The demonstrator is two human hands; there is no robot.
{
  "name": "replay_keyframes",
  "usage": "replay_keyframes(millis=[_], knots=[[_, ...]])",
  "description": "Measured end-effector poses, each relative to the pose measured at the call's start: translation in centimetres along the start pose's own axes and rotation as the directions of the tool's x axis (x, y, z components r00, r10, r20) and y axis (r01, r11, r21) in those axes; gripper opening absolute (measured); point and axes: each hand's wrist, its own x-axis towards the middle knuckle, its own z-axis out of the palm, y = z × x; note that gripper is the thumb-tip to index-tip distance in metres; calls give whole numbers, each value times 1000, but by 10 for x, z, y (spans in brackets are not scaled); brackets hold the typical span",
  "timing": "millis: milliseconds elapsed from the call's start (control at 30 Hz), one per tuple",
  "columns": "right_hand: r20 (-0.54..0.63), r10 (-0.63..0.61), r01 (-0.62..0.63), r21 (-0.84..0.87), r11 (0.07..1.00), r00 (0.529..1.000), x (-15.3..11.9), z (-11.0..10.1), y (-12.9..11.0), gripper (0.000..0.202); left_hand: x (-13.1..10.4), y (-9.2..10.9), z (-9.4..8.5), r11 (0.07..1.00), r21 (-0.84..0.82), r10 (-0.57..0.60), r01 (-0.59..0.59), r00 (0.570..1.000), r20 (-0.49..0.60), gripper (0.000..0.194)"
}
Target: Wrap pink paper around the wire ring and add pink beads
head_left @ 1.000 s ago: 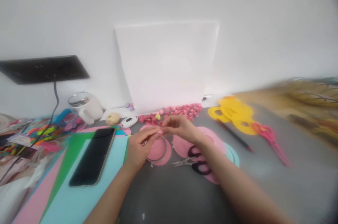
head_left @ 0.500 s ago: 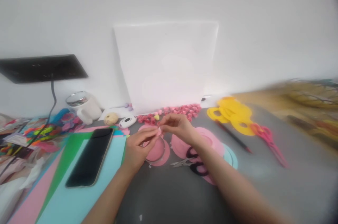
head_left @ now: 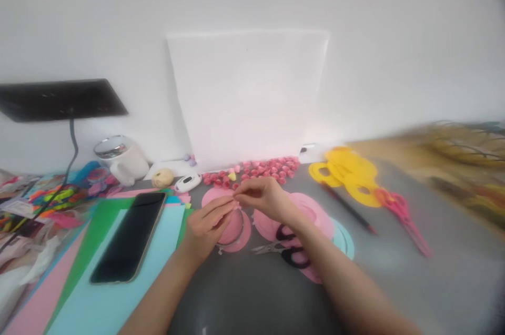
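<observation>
My left hand [head_left: 211, 224] is closed in a pinch above pink paper rings [head_left: 239, 237] on the grey table. Against its fingertips, my right hand [head_left: 262, 198] pinches too. Whatever lies between the fingers is too small to make out. Black-handled scissors [head_left: 286, 251] rest partly under my right forearm, on more pink paper circles [head_left: 310, 211]. Just beyond my fingers, small red-pink rolled pieces [head_left: 272, 168] lie in a heap.
A white board [head_left: 248, 98] leans on the wall. To the left are a phone [head_left: 130, 237] on coloured paper sheets [head_left: 158, 251], a white mug [head_left: 128, 164] and a white oval case [head_left: 188, 182]. Yellow paper rings [head_left: 347, 166], a pencil [head_left: 349, 206] and pink scissors [head_left: 406, 219] lie right.
My right fingertips have come closer to the left ones and lowered slightly. The small whitish bit seen between them before is now hidden. The view has shifted a little.
</observation>
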Motion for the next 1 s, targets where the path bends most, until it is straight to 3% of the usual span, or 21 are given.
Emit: replay_keyframes(millis=[233,600,1000], knots=[[28,36,-37,27,999,999,0,-4,3,14,-3,-2,-2,988,108,107,-114,992,72,27],[29,13,-12,-27,1000,1000,0,-3,-1,14,-3,-1,-1,988,118,97,-103,994,55,23],[29,30,-29,-44,999,999,1,-3,6,13,-8,-2,0,988,110,90,-106,986,143,28]])
